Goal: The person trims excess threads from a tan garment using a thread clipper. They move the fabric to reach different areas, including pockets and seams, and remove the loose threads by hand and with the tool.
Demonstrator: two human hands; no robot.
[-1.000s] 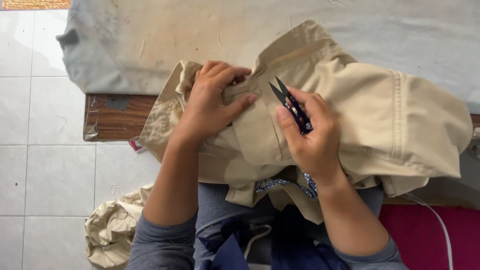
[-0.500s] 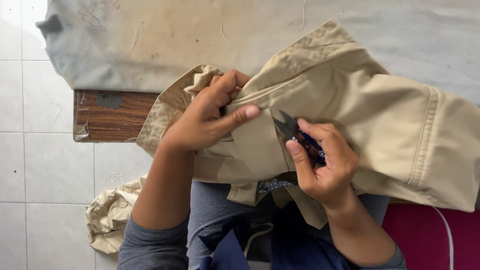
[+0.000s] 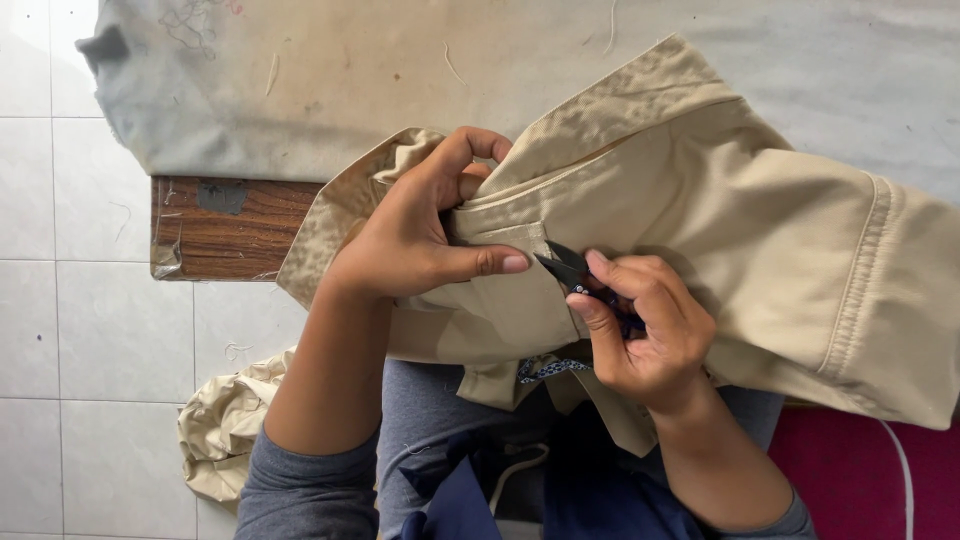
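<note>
**Beige garment and small thread snips**

A crumpled beige cotton garment (image 3: 700, 230) with stitched seams lies across the table edge and spills toward the lap, its fabric folded and bunched near the middle. Small dark-bladed thread snips (image 3: 575, 275) point left, their tips touching a seam in the garment's centre fold.

We find no packages, signs or screens anywhere in view, and the only label-like thing we can make out is a small grey rectangular patch (image 3: 222, 196), perhaps tape or a sticker, stuck on the bare brown wooden edge of the table (image 3: 240, 240) at left.
</note>
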